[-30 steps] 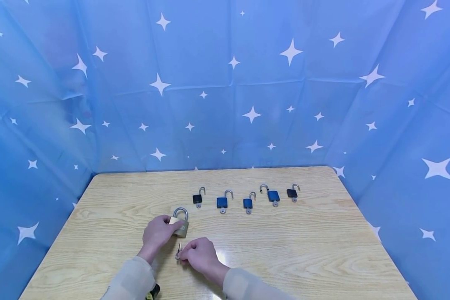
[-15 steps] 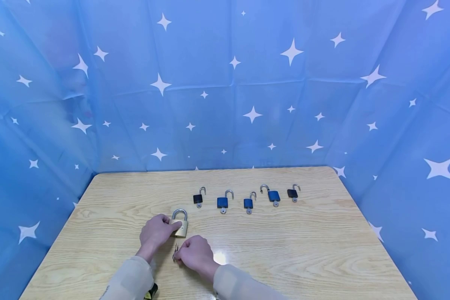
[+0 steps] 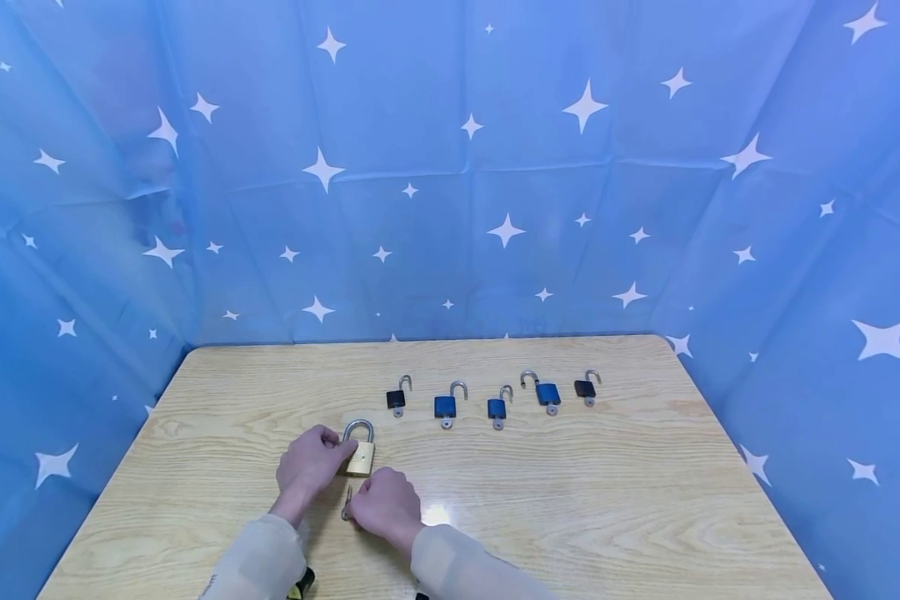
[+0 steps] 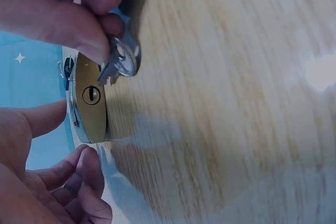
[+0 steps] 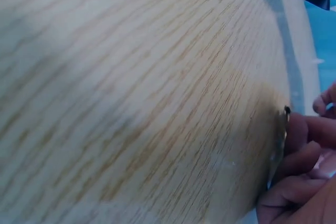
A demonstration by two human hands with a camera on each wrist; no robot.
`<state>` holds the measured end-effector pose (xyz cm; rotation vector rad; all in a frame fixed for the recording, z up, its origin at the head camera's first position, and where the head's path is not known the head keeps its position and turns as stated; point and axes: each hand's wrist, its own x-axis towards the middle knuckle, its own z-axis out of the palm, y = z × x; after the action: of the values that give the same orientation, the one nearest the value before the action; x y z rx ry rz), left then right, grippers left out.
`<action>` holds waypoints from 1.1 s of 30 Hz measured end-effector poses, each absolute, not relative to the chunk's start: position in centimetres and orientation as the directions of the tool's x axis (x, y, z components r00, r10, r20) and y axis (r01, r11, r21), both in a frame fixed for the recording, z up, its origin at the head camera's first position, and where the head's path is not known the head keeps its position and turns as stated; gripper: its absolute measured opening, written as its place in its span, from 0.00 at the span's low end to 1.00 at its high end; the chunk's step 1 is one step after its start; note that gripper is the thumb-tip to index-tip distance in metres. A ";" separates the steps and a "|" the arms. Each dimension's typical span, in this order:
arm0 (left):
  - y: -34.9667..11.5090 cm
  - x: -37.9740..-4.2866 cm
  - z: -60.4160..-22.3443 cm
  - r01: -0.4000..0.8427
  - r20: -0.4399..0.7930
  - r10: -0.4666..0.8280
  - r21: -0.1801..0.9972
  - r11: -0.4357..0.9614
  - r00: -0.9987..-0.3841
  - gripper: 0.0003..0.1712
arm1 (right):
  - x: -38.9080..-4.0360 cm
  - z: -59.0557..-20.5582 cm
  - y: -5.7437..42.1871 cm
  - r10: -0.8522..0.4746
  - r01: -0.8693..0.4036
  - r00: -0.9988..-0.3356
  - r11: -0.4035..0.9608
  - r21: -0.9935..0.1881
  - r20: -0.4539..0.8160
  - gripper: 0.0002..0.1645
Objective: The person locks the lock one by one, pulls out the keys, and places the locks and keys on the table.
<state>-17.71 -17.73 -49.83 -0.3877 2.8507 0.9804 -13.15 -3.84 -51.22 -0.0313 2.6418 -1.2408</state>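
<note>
A brass padlock [image 3: 362, 458] with a closed steel shackle lies on the wooden table. My left hand [image 3: 311, 462] holds it by its left side, thumb at the body's edge. In the left wrist view, the keyhole end of the padlock [image 4: 92, 103] faces the camera, with the left hand's fingers [image 4: 89, 169] curled beside it. Just nearer than the padlock, my right hand [image 3: 386, 504] pinches keys [image 3: 347, 504] on a ring. One of the keys [image 4: 107, 72] points toward the keyhole, apart from it. The right wrist view shows only a thin sliver of the keys [image 5: 278, 150].
Several small padlocks with raised shackles and keys in them line the back: a black padlock [image 3: 396, 399], a blue padlock [image 3: 445, 407] and others to their right. A black-and-yellow object [image 3: 302, 583] shows beside the left sleeve. A starred blue curtain [image 3: 450, 208] surrounds the table.
My right hand has shifted left with the keys, below the padlock. The padlock has turned slightly more upright, and my left thumb has drawn back toward its left edge.
</note>
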 end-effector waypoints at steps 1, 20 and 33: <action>-17.8 -17.7 -49.8 -0.269 -0.171 -0.207 0.595 0.758 -0.963 0.23 | -13.2 -51.2 -3.9 -0.108 0.077 -0.975 0.650 -0.756 -0.192 0.15; -17.6 -18.3 -49.4 -0.259 -0.138 -0.222 0.614 0.746 -0.965 0.22 | -12.9 -50.8 -4.0 -0.096 0.053 -0.980 0.719 -0.693 -0.175 0.22; -15.6 -19.8 -48.4 -0.192 -0.102 -0.165 0.617 0.763 -0.981 0.20 | -13.5 -49.8 0.7 -0.225 -0.092 -0.970 0.694 -0.714 -0.094 0.11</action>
<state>-19.77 -15.59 -48.37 -0.2953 2.9111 1.0252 -13.52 0.65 -49.84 -0.2578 2.7291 -1.1358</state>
